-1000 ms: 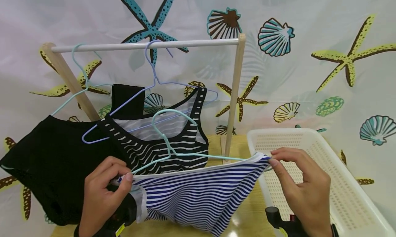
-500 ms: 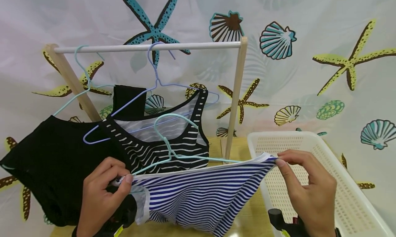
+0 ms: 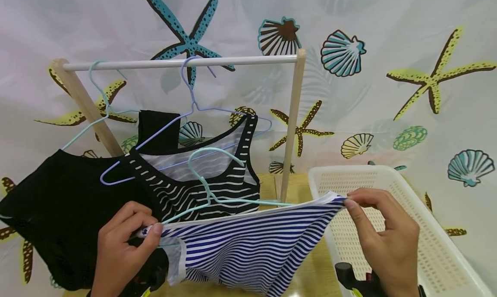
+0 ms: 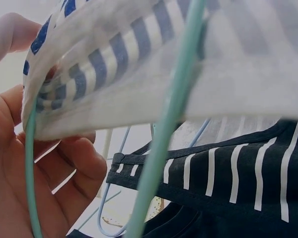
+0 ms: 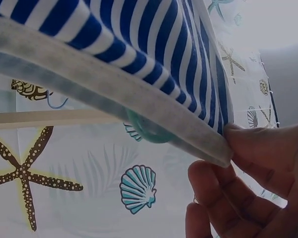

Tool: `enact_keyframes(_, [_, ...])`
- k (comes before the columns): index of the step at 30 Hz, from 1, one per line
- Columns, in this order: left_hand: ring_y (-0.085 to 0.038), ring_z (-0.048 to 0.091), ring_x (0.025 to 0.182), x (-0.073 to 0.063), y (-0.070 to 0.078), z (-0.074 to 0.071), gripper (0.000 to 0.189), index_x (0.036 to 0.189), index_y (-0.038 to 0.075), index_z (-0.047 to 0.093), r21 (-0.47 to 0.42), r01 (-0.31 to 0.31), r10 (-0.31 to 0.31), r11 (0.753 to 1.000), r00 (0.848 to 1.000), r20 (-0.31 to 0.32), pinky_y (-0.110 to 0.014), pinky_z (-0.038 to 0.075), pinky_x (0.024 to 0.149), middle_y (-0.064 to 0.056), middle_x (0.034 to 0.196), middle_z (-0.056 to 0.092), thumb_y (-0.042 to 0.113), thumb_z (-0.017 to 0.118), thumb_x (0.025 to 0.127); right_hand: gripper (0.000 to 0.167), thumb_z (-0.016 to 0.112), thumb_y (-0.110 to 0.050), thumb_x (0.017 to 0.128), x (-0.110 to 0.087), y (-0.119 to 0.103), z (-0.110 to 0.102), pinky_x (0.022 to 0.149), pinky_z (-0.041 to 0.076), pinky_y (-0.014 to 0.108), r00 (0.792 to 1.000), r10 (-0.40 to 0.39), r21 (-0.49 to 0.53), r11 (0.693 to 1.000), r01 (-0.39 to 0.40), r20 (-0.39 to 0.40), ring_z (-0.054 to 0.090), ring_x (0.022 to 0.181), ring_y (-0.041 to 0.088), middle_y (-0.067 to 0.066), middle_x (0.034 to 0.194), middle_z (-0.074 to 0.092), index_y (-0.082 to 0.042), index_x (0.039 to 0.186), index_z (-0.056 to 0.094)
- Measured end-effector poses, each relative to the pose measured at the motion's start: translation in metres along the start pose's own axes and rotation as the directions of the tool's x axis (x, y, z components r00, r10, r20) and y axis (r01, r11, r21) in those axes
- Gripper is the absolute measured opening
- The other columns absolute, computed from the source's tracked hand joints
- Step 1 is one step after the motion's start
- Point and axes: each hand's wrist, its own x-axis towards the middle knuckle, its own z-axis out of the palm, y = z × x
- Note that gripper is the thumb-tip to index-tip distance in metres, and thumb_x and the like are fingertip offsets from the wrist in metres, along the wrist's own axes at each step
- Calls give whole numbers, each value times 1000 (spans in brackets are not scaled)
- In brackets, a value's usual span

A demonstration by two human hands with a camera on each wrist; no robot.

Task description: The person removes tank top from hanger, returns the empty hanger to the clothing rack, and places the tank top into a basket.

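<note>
A blue-and-white striped tank top (image 3: pixel 248 245) with white trim is stretched between both hands, in front of the rack. My left hand (image 3: pixel 126 245) pinches its left shoulder together with the arm of a mint-green hanger (image 3: pixel 206 185). In the left wrist view, the hanger's green wire (image 4: pixel 32 173) runs along the palm and into the striped cloth. My right hand (image 3: pixel 382 232) pinches the top's right shoulder corner between thumb and fingers. In the right wrist view, the hanger's rounded end (image 5: pixel 149 131) shows under the white trim (image 5: pixel 139 94), apart from the pinching fingers.
Behind stands a clothes rack with a white bar (image 3: pixel 163 64) and wooden posts (image 3: pixel 293 129). A black top (image 3: pixel 73 211) and a black striped tank top (image 3: pixel 209 189) hang there on a mint and a lilac hanger (image 3: pixel 193 101). A white perforated basket (image 3: pixel 349 172) sits at right.
My right hand has drawn the shoulder corner slightly to the right, and less of the hanger's right arm shows above the cloth. My left hand keeps its pinch.
</note>
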Motion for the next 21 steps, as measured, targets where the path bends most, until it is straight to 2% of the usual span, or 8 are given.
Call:
enact_keyframes(11, [-3, 46, 72, -3, 3, -4, 29, 69, 21, 60, 48, 37, -35, 998, 999, -30, -17, 38, 66, 7, 83, 53, -4, 74, 74, 24, 75, 15, 73, -6, 4, 1, 80, 43, 15, 1000, 8, -15, 1000, -8, 3, 59, 85, 5, 7, 91, 66, -4, 87, 71])
enact_keyframes(21, [-4, 46, 72, -1, 2, -4, 29, 66, 19, 58, 35, 56, -53, 998, 996, -68, -17, 38, 67, 5, 83, 53, -5, 72, 76, 24, 74, 15, 73, -2, 5, 1, 79, 43, 16, 1000, -9, -6, 1000, 9, -4, 59, 83, 5, 8, 89, 66, -4, 87, 70])
